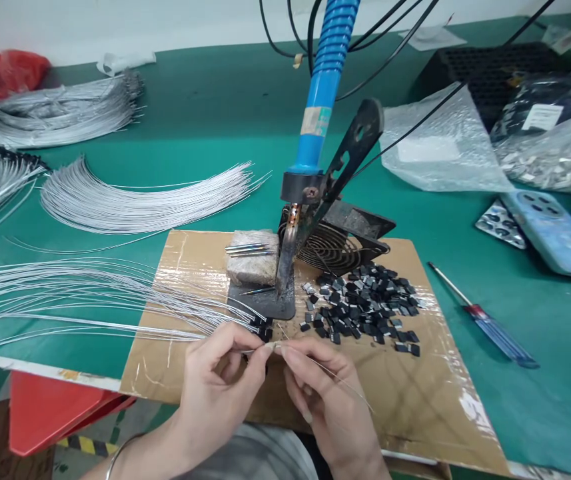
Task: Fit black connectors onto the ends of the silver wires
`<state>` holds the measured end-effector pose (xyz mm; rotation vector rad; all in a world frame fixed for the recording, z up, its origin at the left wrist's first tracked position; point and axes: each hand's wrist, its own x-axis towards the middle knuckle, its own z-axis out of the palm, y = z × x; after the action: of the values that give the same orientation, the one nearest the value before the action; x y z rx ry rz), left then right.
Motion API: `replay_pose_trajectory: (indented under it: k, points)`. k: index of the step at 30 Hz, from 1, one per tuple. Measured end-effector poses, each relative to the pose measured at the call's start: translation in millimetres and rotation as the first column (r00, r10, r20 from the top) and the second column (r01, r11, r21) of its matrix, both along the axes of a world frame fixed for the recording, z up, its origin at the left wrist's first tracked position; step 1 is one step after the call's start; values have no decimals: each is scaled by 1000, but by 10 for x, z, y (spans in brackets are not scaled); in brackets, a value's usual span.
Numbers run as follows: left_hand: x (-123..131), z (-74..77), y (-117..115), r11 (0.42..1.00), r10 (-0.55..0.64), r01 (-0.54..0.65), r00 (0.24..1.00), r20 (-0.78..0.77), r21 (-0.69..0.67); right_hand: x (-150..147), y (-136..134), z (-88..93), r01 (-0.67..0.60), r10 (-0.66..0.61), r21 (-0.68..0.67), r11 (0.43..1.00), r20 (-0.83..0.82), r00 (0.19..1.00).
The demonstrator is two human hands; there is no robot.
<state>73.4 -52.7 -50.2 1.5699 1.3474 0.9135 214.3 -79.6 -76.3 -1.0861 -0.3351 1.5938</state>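
Both hands work low in the middle, fingertips nearly meeting. Left hand (pixel 215 393): thumb and index pressed together on a thin strand (pixel 350 389). Right hand (pixel 338 403): thumb and index also pinching it, remaining fingers curled; the strand trails back across this hand (exact contact at the tips too small to tell). Bracelet (pixel 115 459) on left wrist.

Just beyond the left fingers, a cluster of black connectors (pixel 262 327) at the ends of white wires (pixel 90 287), which fan out leftward. Cardboard sheet (pixel 415 407) under all this. Right of center on it, loose pile of small black pieces (pixel 365 303).

Straight ahead, a soldering iron (pixel 310 143), blue handle, slants tip-down in a black bracket (pixel 352 150). Beside its tip, a wrapped block (pixel 252 270) with thin metal rods (pixel 249 249) on top; a round fan (pixel 335 247) stands behind the bracket, to the right.

Further out on the green bench (pixel 215 127): a curved wire bundle (pixel 140 203) at left, another grey bundle (pixel 65 110) behind it, red bag (pixel 8 73) in the back corner. Right side: screwdriver (pixel 498 333) lying diagonally, blue phone (pixel 555 230), clear plastic bag (pixel 435 140) near the back. Lower left, below bench level, something red (pixel 60 407).
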Motion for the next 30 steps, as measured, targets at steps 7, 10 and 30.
replay_pose_trajectory:
  k: [7, 10, 30]
  points:
    - [32, -35, -56, 998, 67, -67, 998, 5, -10, -117, -78, -69, 74, -76, -42, 996, -61, 995]
    - [45, -35, -57, 996, 81, -81, 997, 13, -48, -175, -98, -78, 91, -92, -37, 995, -31, 995]
    - [22, 159, 138, 969, 129, -113, 990, 62, -220, 399, 21, -277, -308, -250, 224, 925, 967, -48]
